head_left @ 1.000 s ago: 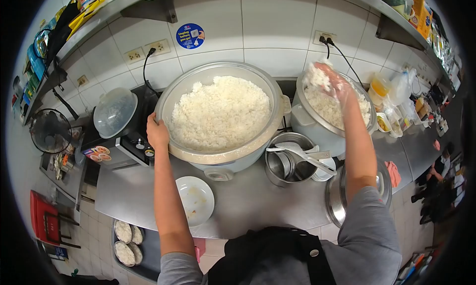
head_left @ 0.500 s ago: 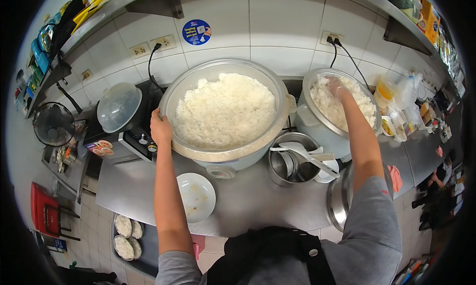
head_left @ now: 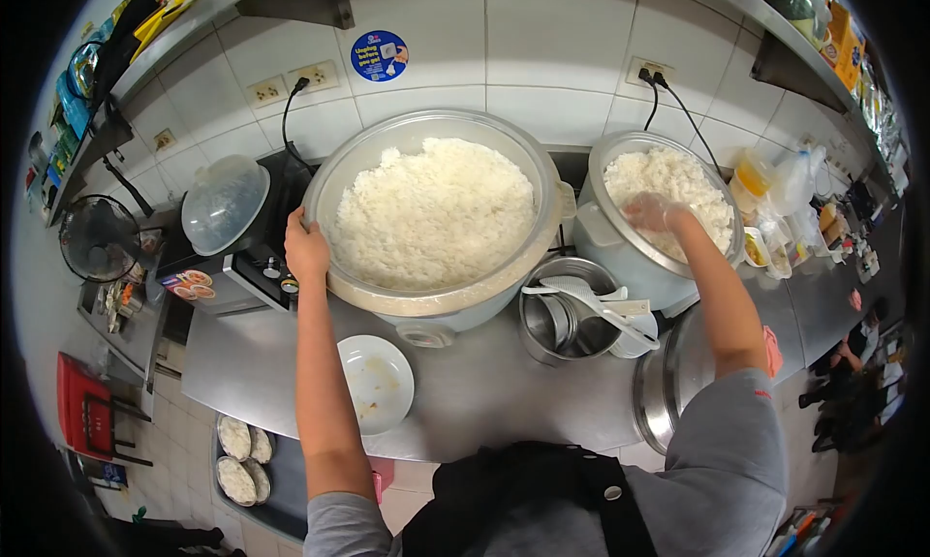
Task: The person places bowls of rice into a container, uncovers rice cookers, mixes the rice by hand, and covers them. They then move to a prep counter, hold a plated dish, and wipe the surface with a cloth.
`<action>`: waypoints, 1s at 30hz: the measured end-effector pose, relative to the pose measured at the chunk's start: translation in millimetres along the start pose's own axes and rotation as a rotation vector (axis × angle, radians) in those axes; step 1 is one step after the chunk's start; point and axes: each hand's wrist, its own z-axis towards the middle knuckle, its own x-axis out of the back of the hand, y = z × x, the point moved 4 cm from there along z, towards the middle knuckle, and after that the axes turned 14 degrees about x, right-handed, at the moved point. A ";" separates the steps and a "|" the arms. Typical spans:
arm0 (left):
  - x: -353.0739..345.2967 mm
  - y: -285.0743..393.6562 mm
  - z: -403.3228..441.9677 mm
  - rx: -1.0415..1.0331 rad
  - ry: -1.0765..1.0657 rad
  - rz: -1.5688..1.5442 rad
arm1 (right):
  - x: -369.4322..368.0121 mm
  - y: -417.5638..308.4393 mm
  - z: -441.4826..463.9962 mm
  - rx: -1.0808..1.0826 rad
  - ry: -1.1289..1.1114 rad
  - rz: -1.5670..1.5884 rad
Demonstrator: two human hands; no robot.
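A large round cooker [head_left: 436,305] full of white rice [head_left: 436,213] stands in the middle. My left hand [head_left: 307,251] grips its left rim, fingers curled over the edge. To the right is a smaller cooker [head_left: 620,247], also holding rice [head_left: 668,179]. Inside its near left part, my right hand [head_left: 659,214], in a clear plastic glove, touches the rice; its fingers are blurred and partly sunk, so what they hold is hidden. Between the cookers and the counter's front sits a metal pot [head_left: 567,340] with white ladles [head_left: 591,305] in it.
A white plate [head_left: 378,387] lies on the steel counter [head_left: 484,402]. A microwave [head_left: 232,281] with a clear cover on top is at the left. Metal lids [head_left: 657,397] stand at the right front. Below left, a grey tray [head_left: 281,489] holds several rice portions. A shelf runs overhead.
My right hand, earlier raised with rice above the smaller cooker, has come down into it and moved toward its near left side. My left hand stays on the big cooker's rim.
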 end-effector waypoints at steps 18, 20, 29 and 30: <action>-5.6 -6.0 4.3 -0.012 0.030 0.002 | 68.3 -77.9 -31.6 0.423 0.350 -0.236; -6.5 -7.3 4.8 -0.032 0.037 -0.019 | 85.6 -150.9 -4.0 0.438 0.289 0.022; 0.1 -1.7 -1.3 0.025 -0.005 -0.039 | 13.3 -247.5 242.4 0.376 -0.084 -0.314; 0.9 -0.9 -2.2 0.022 -0.004 -0.025 | 4.5 -249.7 258.9 0.389 -0.088 -0.319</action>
